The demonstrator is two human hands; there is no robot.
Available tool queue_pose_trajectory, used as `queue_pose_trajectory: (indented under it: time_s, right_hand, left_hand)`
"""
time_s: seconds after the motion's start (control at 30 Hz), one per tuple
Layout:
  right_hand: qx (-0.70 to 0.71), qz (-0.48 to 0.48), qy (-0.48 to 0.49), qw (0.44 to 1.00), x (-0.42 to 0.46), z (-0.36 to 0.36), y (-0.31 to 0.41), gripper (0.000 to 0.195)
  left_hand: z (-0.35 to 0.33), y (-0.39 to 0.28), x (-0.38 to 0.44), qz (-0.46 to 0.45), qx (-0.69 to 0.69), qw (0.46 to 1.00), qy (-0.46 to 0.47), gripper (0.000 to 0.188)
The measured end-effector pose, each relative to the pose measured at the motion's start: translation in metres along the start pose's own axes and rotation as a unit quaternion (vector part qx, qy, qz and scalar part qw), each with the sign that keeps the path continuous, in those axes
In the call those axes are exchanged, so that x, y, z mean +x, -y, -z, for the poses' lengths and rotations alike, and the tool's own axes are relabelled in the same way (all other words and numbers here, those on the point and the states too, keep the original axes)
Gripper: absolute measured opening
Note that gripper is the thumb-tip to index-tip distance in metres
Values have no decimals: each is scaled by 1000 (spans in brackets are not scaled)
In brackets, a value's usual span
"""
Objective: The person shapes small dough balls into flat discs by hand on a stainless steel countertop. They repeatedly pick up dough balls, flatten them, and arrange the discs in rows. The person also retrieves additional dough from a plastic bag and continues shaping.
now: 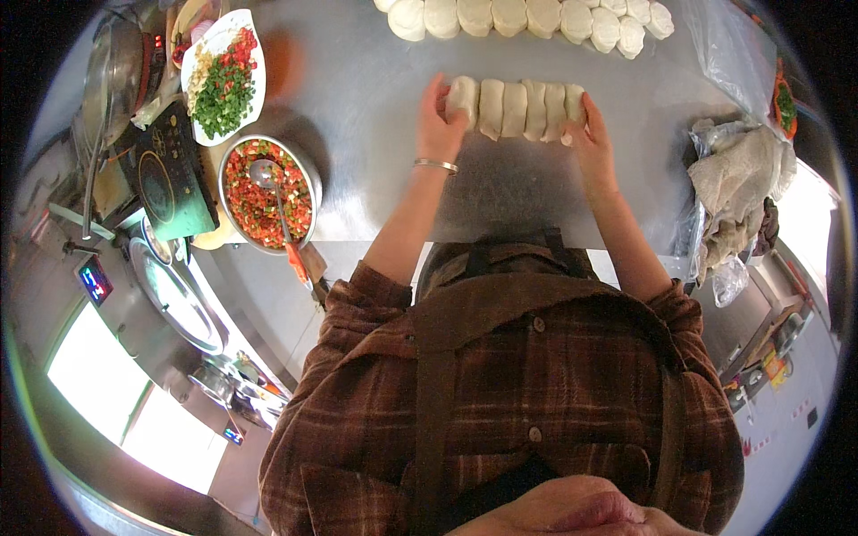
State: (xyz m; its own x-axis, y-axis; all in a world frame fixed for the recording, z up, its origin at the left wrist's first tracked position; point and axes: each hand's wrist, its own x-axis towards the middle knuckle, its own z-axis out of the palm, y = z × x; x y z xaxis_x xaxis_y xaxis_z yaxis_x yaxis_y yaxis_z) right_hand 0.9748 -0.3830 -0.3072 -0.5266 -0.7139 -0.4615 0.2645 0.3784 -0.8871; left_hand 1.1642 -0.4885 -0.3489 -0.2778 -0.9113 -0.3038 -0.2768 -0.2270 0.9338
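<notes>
Side by side on the steel worktop (375, 154) lies a row of several pale dough pieces (515, 110). My left hand (444, 119) curls around the piece at the row's left end, thumb on the near side. At the right end, my right hand (591, 137) clasps the last piece between thumb and fingers. The row is held between both hands; whether it rests fully on the steel, I cannot tell. Farther off, a larger group of rounded dough pieces (508, 15) sits close together at the top edge of the view.
To the left stand a steel bowl (316, 191) of chopped red and green filling with a ladle (278, 201), a white plate (258, 110) of chopped vegetables, and a black induction cooker (167, 174). Rumpled cloths (734, 174) and plastic sheeting (727, 53) lie on the right.
</notes>
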Motion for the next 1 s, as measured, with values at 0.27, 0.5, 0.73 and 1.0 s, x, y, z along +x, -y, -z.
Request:
queue_pose_trajectory:
  time_s: [0.27,0.5,0.73,1.0]
  right_hand:
    - [18,10,9,1000,0,2,-7,57]
    - [4,19,-6,1000,0,-1,-16,59]
    - [57,-4,-12,998,-2,-5,-12,59]
    - [-222,142,-25,964,-4,-23,-35,71]
  left_hand:
    - [-4,4,-10,-23,-70,997,2,43]
    - [-17,-20,-17,-111,159,980,36,52]
    - [-30,-15,-23,-100,65,992,28,59]
    - [-45,-10,-30,-196,191,962,18,59]
